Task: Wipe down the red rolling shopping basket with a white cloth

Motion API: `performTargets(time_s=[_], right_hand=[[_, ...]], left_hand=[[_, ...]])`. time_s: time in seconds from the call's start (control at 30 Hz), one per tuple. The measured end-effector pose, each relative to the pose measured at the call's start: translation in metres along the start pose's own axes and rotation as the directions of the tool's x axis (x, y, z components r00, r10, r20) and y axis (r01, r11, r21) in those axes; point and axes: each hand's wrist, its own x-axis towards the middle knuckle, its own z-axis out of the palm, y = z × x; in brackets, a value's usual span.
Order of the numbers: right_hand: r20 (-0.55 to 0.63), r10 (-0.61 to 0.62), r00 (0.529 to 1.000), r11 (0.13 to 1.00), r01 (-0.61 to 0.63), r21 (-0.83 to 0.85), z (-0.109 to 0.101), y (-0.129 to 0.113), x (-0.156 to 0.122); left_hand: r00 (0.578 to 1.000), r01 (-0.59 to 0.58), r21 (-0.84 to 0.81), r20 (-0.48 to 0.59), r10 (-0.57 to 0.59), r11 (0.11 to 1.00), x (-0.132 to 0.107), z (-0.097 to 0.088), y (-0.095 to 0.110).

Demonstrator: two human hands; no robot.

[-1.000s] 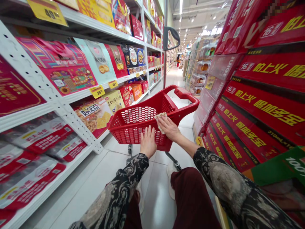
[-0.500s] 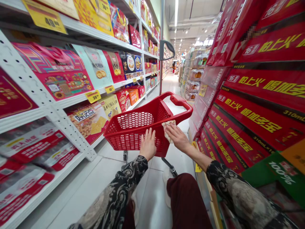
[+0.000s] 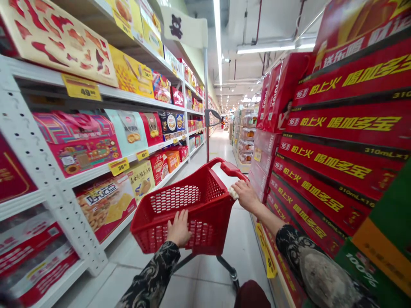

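A red plastic shopping cart (image 3: 195, 201) stands in the aisle in front of me, its basket showing nothing inside. My left hand (image 3: 178, 229) lies flat on the near wall of the basket, fingers stretched up to the rim. My right hand (image 3: 245, 194) presses a small pale cloth (image 3: 233, 193) against the cart's right rim, just below the red handle (image 3: 233, 169). Its fingers are curled over the cloth. Both sleeves are dark with a grey swirl pattern.
White shelves (image 3: 90, 171) with boxed biscuits and yellow price tags (image 3: 118, 166) line the left. Stacked red drink cartons (image 3: 334, 141) form a wall on the right, close to my right arm. The pale tiled aisle (image 3: 221, 149) runs ahead past a grey post (image 3: 207, 128).
My view has tilted upward and the cart sits lower in frame. My right hand slid with the cloth along the right rim toward the handle. My left hand stayed on the basket wall.
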Motion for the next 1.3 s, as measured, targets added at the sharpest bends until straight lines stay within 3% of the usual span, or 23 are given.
performTargets(time_s=[0.07, 0.13, 0.37, 0.5, 0.73, 0.83, 0.93, 1.17, 1.3], right_hand=[[0.018, 0.046, 0.999, 0.999, -0.046, -0.002, -0.002, 0.004, 0.001], [0.034, 0.088, 0.996, 0.996, -0.088, -0.008, -0.002, 0.008, 0.001], [0.102, 0.123, 0.987, 0.992, -0.121, -0.028, -0.002, 0.018, -0.002], [0.128, 0.182, 0.975, 0.982, -0.173, -0.073, 0.003, 0.020, 0.004], [0.156, 0.261, 0.953, 0.956, -0.232, -0.180, -0.002, 0.028, 0.026], [0.202, 0.203, 0.958, 0.971, -0.170, -0.166, -0.004, 0.025, 0.030], [0.260, 0.099, 0.961, 0.992, -0.075, -0.100, 0.009, 0.004, 0.027], [0.309, -0.043, 0.950, 0.998, 0.027, 0.056, 0.047, -0.085, 0.004], [0.293, -0.009, 0.956, 0.997, -0.014, 0.074, 0.051, -0.084, -0.004]], left_hand=[[1.000, -0.004, 0.004, 0.004, 0.004, 1.000, -0.003, 0.001, -0.003], [0.998, 0.065, 0.016, -0.007, -0.065, 0.998, -0.007, 0.006, -0.015], [0.979, 0.178, 0.151, -0.129, -0.159, 0.972, -0.024, 0.038, -0.090], [0.974, 0.212, 0.133, -0.114, -0.198, 0.968, -0.032, 0.035, -0.101], [0.984, 0.176, 0.062, -0.051, -0.173, 0.982, -0.042, 0.030, -0.072], [0.993, 0.114, 0.045, -0.044, -0.112, 0.992, -0.050, 0.028, -0.057], [0.998, 0.040, 0.016, -0.054, -0.039, 0.999, -0.054, 0.028, -0.041], [0.989, -0.146, -0.007, -0.013, 0.146, 0.989, -0.048, 0.034, 0.007], [0.980, -0.201, -0.033, -0.003, 0.201, 0.979, -0.048, 0.040, 0.012]])
